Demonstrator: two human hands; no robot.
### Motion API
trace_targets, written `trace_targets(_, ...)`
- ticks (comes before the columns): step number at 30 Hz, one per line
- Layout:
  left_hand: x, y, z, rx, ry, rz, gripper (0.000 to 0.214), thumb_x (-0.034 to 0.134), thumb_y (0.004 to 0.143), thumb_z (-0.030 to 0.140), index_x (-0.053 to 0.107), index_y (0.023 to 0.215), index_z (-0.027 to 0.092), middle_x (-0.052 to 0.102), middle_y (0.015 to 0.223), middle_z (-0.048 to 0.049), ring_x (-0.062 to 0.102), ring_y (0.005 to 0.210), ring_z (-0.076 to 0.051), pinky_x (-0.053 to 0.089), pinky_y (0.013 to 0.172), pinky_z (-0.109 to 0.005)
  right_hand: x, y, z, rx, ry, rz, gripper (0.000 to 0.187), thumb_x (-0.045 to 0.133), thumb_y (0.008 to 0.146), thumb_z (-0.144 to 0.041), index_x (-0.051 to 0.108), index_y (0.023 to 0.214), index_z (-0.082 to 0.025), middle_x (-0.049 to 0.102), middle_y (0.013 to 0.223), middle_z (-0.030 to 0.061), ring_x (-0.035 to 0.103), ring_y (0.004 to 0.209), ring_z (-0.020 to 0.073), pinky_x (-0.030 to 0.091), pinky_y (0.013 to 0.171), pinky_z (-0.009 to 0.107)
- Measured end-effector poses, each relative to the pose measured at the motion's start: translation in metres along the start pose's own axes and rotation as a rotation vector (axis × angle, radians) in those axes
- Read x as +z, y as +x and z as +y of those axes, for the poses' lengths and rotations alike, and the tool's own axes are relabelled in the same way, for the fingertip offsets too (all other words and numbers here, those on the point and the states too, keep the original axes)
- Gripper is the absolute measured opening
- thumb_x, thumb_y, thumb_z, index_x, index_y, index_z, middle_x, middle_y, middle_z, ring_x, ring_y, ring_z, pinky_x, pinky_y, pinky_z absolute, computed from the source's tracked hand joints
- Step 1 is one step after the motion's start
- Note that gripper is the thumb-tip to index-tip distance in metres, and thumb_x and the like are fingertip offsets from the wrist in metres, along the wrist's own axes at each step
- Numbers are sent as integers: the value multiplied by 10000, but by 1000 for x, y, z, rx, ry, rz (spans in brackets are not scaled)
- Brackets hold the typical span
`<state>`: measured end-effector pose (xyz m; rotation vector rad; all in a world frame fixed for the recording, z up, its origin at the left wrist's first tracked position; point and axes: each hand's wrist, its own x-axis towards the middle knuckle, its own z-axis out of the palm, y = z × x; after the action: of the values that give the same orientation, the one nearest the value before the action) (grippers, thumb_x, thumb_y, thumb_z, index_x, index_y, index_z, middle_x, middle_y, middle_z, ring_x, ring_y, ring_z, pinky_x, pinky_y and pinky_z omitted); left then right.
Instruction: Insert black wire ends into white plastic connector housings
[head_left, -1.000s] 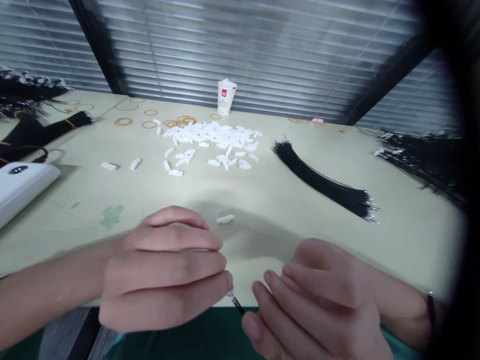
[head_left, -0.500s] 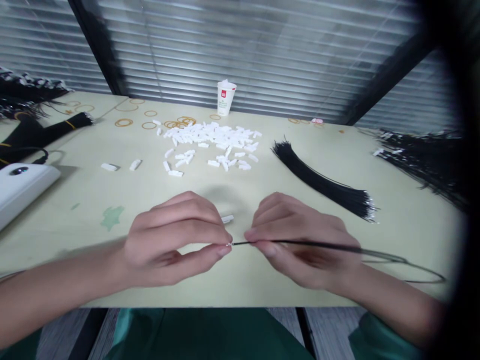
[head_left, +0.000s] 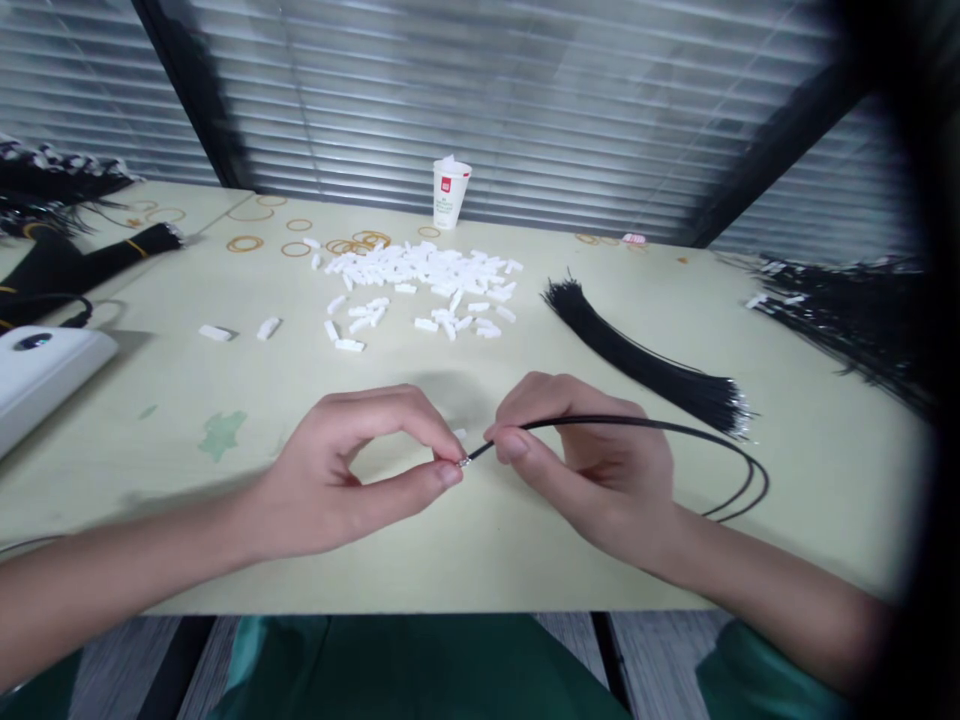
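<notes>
Two hands (head_left: 480, 470) — one black wire (head_left: 645, 424), pinched.

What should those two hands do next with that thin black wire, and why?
Probably ease the wire a touch further toward the left hand. The right hand pinches it just behind its metal tip, and that tip already meets the left hand's thumb and finger grip, where a small part seems to be held, though it is too hidden to tell. A short, straight push looks like enough.
</notes>
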<state>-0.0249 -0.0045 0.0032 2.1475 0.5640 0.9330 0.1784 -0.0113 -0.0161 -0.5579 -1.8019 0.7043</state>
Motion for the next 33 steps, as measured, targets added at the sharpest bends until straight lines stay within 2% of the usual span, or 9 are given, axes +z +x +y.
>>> trace_targets(5,0,2,4,-182,-86,-18,108,571,801,68,618,846,154,630,791,-37,590,773,-132,490,704,-260,-1,3,0,-1,-29,-29,93,563,809,-115,600,860,-183,603,768,0,566,681,89,468,586,230)
trace_targets(9,-1,4,6,-289,-159,-29,42,587,804,116,618,797,143,630,755,-35,584,738,-122,492,653,-226,-2,4,-1,18,-62,-71,82,541,832,-121,591,860,-180,599,769,1,567,699,88,472,616,229)
trace_targets(16,-3,5,5,-360,-243,-28,46,593,802,130,626,779,151,624,738,-19,581,705,-104,485,614,-194,-3,6,-1,36,-103,-122,97,492,869,-133,578,832,-157,592,758,6,561,696,77,464,630,212)
trace_targets(21,-3,4,3,-368,-233,-22,53,589,807,157,632,775,158,618,728,-15,580,698,-110,482,608,-198,-6,9,-3,16,-148,-149,71,525,844,-120,589,836,-149,599,755,7,557,691,75,456,623,206)
trace_targets(28,-3,5,1,-443,-315,-99,70,557,826,163,619,792,167,623,743,1,586,673,-92,489,617,-188,-4,5,-1,15,-107,-121,69,566,805,-109,586,846,-161,592,742,-9,538,636,72,444,569,211)
trace_targets(31,-5,8,2,-466,-217,-148,79,534,844,195,595,797,175,614,764,4,579,704,-99,489,666,-217,-3,5,-1,49,-176,-131,47,543,831,-157,587,848,-161,585,729,-10,534,633,74,440,565,209)
trace_targets(33,-4,9,2,-440,2,-169,56,533,839,213,571,873,191,608,869,-7,568,818,-129,475,777,-277,-5,6,0,85,-261,-143,74,521,849,-185,590,837,-158,593,747,-2,542,656,80,436,569,205)
